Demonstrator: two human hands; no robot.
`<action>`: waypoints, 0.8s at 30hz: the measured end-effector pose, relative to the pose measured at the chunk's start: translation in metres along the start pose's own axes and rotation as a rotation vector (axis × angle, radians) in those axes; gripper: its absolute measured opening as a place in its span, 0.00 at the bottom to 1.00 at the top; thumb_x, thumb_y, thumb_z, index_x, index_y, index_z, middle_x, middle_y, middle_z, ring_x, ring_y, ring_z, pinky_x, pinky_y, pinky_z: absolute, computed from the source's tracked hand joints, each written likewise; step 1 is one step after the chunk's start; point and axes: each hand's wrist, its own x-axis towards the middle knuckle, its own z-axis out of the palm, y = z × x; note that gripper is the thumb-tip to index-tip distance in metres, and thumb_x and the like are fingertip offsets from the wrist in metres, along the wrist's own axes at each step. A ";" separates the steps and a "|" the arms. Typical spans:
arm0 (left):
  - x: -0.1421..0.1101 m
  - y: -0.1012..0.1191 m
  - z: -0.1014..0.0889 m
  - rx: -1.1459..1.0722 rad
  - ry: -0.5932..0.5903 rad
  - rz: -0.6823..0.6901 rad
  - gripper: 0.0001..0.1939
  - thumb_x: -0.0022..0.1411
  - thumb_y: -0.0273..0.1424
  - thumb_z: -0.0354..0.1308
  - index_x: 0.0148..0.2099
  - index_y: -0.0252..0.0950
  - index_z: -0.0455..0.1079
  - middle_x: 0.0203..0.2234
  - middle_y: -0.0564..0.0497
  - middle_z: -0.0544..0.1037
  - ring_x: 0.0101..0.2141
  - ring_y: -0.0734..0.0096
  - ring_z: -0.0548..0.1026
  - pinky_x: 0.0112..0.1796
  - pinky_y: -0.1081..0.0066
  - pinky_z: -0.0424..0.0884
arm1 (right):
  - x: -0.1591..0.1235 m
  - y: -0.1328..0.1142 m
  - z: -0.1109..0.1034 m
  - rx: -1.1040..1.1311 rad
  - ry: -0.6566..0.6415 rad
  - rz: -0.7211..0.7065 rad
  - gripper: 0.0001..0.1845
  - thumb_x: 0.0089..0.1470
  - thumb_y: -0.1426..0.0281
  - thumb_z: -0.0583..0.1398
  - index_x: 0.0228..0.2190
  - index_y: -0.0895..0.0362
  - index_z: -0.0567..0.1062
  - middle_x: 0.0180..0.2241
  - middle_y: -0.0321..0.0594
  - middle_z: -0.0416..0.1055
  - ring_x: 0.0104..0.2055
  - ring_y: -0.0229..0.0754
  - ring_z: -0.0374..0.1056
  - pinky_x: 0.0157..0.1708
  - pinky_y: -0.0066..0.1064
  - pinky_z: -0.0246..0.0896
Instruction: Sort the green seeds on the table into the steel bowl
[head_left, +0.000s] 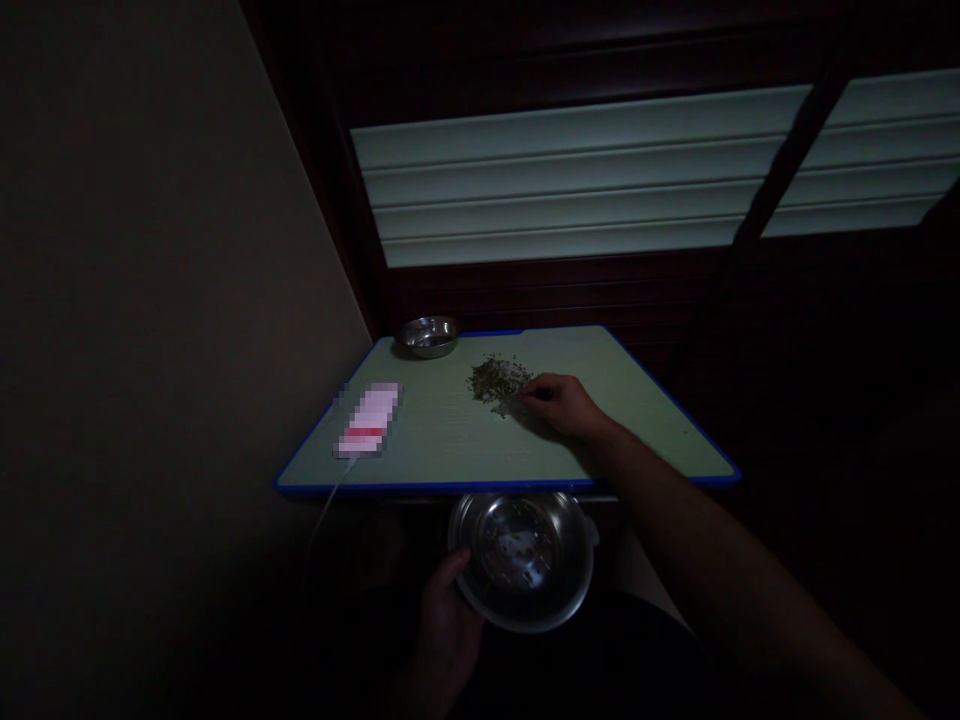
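My left hand (448, 622) grips the rim of a metal bowl (525, 610) just below the front edge of the board, its thumb over the inside. Small bits lie in the bottom of that bowl. Over the pale green board (442, 440), my right hand (561, 402) has its fingers pinched together at the right side of a pile of small dark green bits (496, 378). What the pinched fingers hold, if anything, is too small and dark to make out. A few whitish pieces show in and beside the pile.
A small metal bowl (429, 338) stands at the board's back left corner. On the left lies a lit, blurred phone (371, 420) with a white cable (324, 510) hanging over the front edge. A wall (187, 250) is at the left, slatted cabinet doors (570, 190) behind.
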 end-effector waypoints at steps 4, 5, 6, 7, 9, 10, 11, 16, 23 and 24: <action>0.001 0.000 -0.001 0.004 -0.006 0.002 0.08 0.60 0.25 0.56 0.35 0.32 0.78 0.30 0.46 0.85 0.33 0.65 0.81 0.40 0.67 0.75 | 0.000 0.001 0.000 0.031 -0.034 -0.012 0.07 0.44 0.68 0.63 0.26 0.59 0.80 0.28 0.40 0.78 0.31 0.40 0.71 0.34 0.29 0.65; 0.001 -0.001 -0.001 0.004 -0.007 0.002 0.08 0.60 0.25 0.56 0.35 0.32 0.78 0.30 0.46 0.85 0.33 0.65 0.81 0.40 0.67 0.75 | 0.000 0.001 0.000 0.037 -0.038 -0.009 0.08 0.44 0.68 0.63 0.26 0.59 0.80 0.28 0.40 0.78 0.31 0.40 0.71 0.34 0.29 0.64; 0.002 -0.001 -0.001 0.005 -0.009 0.002 0.08 0.60 0.26 0.56 0.36 0.31 0.78 0.31 0.46 0.85 0.33 0.65 0.81 0.40 0.67 0.76 | 0.000 0.001 0.001 0.040 -0.039 -0.002 0.08 0.44 0.68 0.63 0.26 0.59 0.80 0.27 0.40 0.78 0.30 0.40 0.71 0.33 0.29 0.64; 0.002 -0.001 -0.001 0.006 -0.011 0.001 0.08 0.60 0.26 0.56 0.36 0.31 0.78 0.30 0.45 0.85 0.33 0.65 0.81 0.40 0.67 0.76 | 0.000 0.001 0.001 0.040 -0.036 0.008 0.08 0.44 0.67 0.63 0.26 0.59 0.80 0.27 0.40 0.78 0.30 0.40 0.71 0.33 0.29 0.64; 0.002 -0.001 -0.001 0.005 -0.013 0.004 0.08 0.60 0.26 0.56 0.36 0.31 0.77 0.30 0.46 0.85 0.33 0.65 0.81 0.40 0.66 0.76 | 0.000 0.001 0.001 0.033 -0.027 0.032 0.09 0.45 0.67 0.63 0.27 0.60 0.81 0.27 0.40 0.78 0.29 0.40 0.71 0.32 0.29 0.64; 0.003 -0.001 -0.001 0.004 -0.013 0.006 0.08 0.60 0.26 0.56 0.36 0.32 0.77 0.30 0.46 0.85 0.33 0.65 0.81 0.40 0.67 0.76 | 0.000 0.001 0.001 0.027 -0.023 0.045 0.09 0.45 0.68 0.63 0.27 0.60 0.81 0.27 0.40 0.78 0.29 0.39 0.70 0.32 0.29 0.64; 0.003 -0.001 -0.001 0.003 -0.011 0.007 0.08 0.60 0.26 0.56 0.36 0.32 0.77 0.30 0.46 0.85 0.32 0.65 0.81 0.40 0.67 0.76 | 0.000 0.001 0.002 0.021 -0.023 0.055 0.09 0.45 0.68 0.63 0.28 0.60 0.81 0.27 0.40 0.78 0.29 0.39 0.71 0.32 0.29 0.64; 0.002 -0.001 -0.001 0.004 -0.006 -0.005 0.07 0.59 0.25 0.57 0.35 0.32 0.77 0.29 0.46 0.85 0.31 0.64 0.81 0.39 0.65 0.76 | 0.002 0.002 0.003 0.008 -0.040 0.072 0.09 0.45 0.69 0.63 0.28 0.61 0.82 0.26 0.40 0.78 0.28 0.39 0.71 0.31 0.28 0.64; 0.004 -0.002 -0.001 0.001 -0.011 -0.005 0.08 0.59 0.26 0.57 0.35 0.31 0.78 0.30 0.45 0.85 0.34 0.61 0.82 0.44 0.63 0.75 | 0.006 0.005 0.009 -0.058 -0.012 0.053 0.07 0.46 0.70 0.63 0.28 0.59 0.82 0.27 0.38 0.79 0.29 0.40 0.71 0.32 0.29 0.63; 0.004 -0.002 -0.001 0.002 -0.009 -0.007 0.08 0.59 0.26 0.57 0.35 0.31 0.78 0.30 0.45 0.85 0.34 0.61 0.82 0.44 0.62 0.75 | 0.007 0.005 0.010 -0.064 -0.008 0.056 0.07 0.46 0.71 0.63 0.28 0.59 0.82 0.27 0.38 0.79 0.29 0.40 0.71 0.32 0.29 0.63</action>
